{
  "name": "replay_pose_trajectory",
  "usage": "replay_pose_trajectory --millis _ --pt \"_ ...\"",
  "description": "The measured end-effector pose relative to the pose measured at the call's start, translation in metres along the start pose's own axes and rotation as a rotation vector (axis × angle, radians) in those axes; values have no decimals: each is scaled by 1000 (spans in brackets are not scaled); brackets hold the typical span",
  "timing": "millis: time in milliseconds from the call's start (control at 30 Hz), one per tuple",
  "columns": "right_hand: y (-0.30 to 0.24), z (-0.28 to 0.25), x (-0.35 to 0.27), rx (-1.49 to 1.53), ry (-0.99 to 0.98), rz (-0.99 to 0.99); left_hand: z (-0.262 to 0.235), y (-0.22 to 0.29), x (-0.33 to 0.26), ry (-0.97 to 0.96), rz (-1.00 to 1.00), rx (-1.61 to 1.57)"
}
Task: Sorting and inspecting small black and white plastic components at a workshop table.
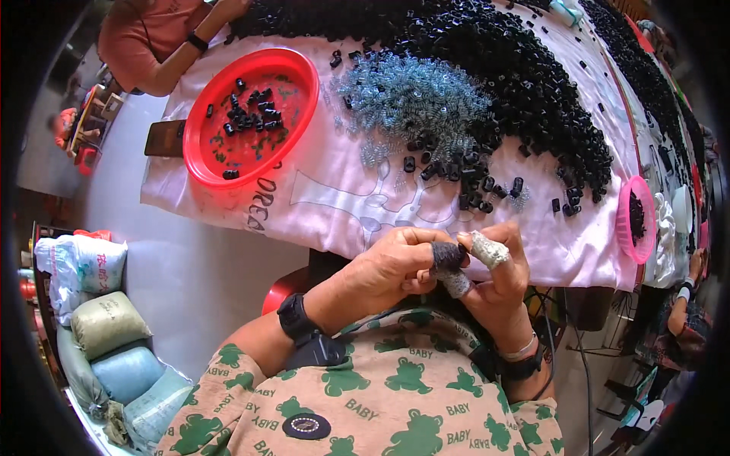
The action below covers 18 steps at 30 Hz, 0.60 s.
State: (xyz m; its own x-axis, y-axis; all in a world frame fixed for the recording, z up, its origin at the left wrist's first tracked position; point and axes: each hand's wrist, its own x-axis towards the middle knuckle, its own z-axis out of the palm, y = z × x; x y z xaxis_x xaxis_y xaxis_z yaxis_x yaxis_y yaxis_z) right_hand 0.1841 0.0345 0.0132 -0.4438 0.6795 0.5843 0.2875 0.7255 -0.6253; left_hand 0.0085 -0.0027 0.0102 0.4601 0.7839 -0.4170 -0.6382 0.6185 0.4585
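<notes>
My left hand and my right hand meet in front of the table's near edge, fingers pinched together. Between their fingertips shows part of a small black plastic piece, mostly hidden by the fingers. Dark wrapping covers a left fingertip; the right index finger and thumb wear pale and grey wraps. On the cloth just beyond lie loose black plastic pieces, a heap of clear bluish small springs and a large heap of black pieces.
A red basin with some black pieces stands at the left, over a dark phone. A pink basket sits at the table's right edge. Another person's arm is at the far left. Filled sacks lie lower left; cables hang at right.
</notes>
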Motion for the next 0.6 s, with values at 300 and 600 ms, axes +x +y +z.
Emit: replay_pose_trajectory --millis 300,600 --pt "3 3 -3 -139 4 -7 3 2 -1 79 114 267" --pt "5 3 -5 -32 37 70 -5 0 2 38 112 76"
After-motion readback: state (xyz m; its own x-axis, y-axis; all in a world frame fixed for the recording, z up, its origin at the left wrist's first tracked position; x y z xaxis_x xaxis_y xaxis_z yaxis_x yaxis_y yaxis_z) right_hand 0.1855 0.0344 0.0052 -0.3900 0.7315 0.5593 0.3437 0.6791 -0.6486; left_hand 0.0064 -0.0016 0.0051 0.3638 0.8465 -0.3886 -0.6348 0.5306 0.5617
